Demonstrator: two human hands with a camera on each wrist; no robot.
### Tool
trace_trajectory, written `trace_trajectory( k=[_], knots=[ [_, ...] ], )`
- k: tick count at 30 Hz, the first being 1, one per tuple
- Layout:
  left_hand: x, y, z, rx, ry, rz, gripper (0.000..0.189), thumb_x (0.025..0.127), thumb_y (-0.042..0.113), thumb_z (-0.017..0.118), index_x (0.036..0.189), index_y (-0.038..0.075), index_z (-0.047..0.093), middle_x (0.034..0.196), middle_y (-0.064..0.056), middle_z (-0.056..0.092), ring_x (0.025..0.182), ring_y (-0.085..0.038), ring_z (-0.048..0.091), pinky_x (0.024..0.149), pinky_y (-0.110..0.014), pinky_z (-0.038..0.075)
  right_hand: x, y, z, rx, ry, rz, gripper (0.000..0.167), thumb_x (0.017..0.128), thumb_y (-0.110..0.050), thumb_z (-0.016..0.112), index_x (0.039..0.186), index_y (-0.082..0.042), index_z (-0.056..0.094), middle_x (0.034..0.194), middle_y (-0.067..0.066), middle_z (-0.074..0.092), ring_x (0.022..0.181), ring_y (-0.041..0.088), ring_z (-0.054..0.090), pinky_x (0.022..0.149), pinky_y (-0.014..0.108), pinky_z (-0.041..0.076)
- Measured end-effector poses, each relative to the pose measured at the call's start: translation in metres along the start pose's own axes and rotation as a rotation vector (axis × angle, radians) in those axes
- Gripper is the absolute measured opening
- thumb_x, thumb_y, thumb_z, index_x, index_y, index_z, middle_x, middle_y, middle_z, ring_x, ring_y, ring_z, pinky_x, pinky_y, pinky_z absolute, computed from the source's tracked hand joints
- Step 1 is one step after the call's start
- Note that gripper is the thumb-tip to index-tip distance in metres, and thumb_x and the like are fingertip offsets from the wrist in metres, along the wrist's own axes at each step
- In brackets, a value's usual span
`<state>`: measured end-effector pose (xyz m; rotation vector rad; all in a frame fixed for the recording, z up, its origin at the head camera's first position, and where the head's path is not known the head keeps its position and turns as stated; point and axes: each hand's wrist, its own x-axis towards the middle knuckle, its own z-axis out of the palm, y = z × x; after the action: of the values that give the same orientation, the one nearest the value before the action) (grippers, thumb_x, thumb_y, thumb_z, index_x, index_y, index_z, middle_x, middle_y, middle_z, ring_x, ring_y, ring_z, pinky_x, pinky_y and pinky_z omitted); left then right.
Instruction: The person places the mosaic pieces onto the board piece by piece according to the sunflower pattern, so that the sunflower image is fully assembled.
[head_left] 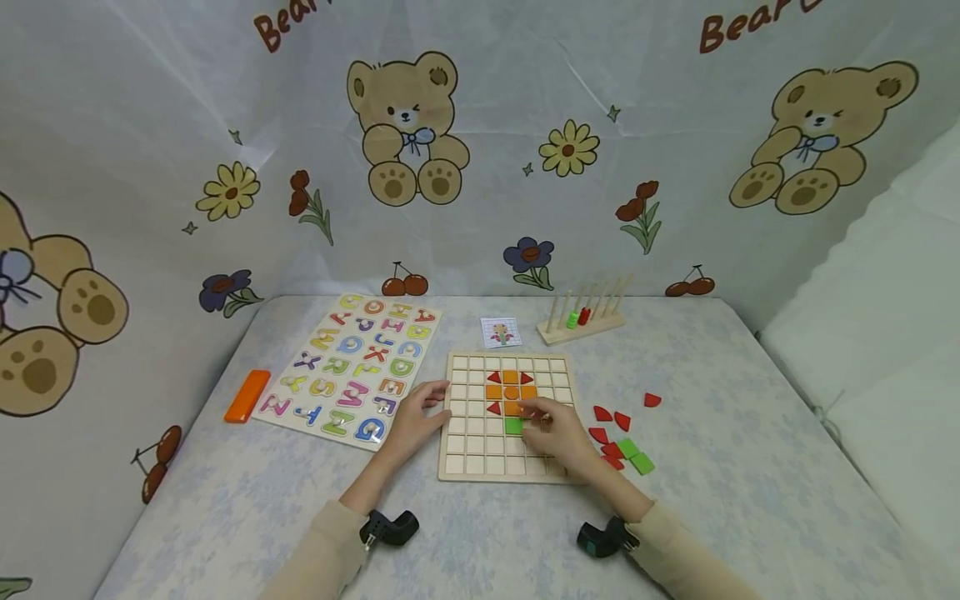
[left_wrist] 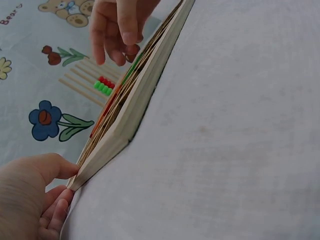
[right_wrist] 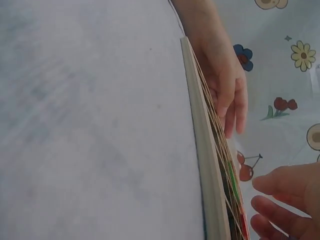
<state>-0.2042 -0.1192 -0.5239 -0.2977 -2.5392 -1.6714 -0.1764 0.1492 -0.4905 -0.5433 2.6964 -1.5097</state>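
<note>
A wooden grid board (head_left: 472, 454) lies in front of me. On it sit several orange squares (head_left: 510, 377) around an orange circle (head_left: 512, 392), red fan-shaped pieces (head_left: 493, 377) at the corners, and a green square (head_left: 513, 427) below. My left hand (head_left: 416, 412) holds the board's left edge, thumb and fingertips against the rim, as the left wrist view (left_wrist: 30, 195) shows. Over the board hovers my right hand (head_left: 558, 433), fingers loosely bent beside the green square. No piece shows between those fingers in the right wrist view; the hand hides some cells.
Loose red pieces (head_left: 602, 413) and green squares (head_left: 642, 463) lie right of the board. Behind it are a picture card (head_left: 500, 332) and a peg rack (head_left: 581, 329) with green and red beads. An alphabet puzzle (head_left: 352, 367) and an orange block (head_left: 247, 397) lie to the left.
</note>
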Motion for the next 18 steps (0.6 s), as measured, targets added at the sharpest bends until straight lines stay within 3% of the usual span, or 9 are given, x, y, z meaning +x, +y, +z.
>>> trace_trajectory(
  k=[7, 13, 18],
  knots=[
    [0.001, 0.001, 0.000, 0.012, 0.001, 0.001, 0.045, 0.084, 0.001, 0.071, 0.129, 0.002, 0.063, 0.118, -0.013, 0.066, 0.107, -0.027, 0.062, 0.097, -0.043, 0.052, -0.030, 0.015, -0.039, -0.035, 0.168, -0.027, 0.030, 0.084, 0.006, 0.071, 0.114, 0.006, 0.067, 0.095, 0.017, 0.072, 0.080, 0.014, 0.060, 0.064, 0.020, 0.050],
    [0.001, 0.001, 0.002, 0.016, 0.000, -0.003, 0.044, 0.085, 0.002, 0.071, 0.129, 0.002, 0.062, 0.118, -0.013, 0.066, 0.108, -0.027, 0.062, 0.098, -0.045, 0.051, -0.063, 0.036, -0.071, -0.161, 0.289, 0.074, 0.033, 0.084, 0.002, 0.074, 0.117, 0.002, 0.068, 0.104, 0.016, 0.071, 0.088, 0.022, 0.060, 0.069, 0.020, 0.051],
    [0.000, 0.001, 0.002, 0.018, 0.001, -0.015, 0.044, 0.086, 0.002, 0.071, 0.129, 0.002, 0.062, 0.119, -0.013, 0.066, 0.108, -0.027, 0.062, 0.098, -0.045, 0.051, -0.078, 0.051, -0.086, -0.255, 0.308, 0.162, 0.037, 0.082, -0.003, 0.077, 0.118, -0.001, 0.067, 0.109, 0.014, 0.070, 0.092, 0.021, 0.059, 0.073, 0.019, 0.051]
  ],
)
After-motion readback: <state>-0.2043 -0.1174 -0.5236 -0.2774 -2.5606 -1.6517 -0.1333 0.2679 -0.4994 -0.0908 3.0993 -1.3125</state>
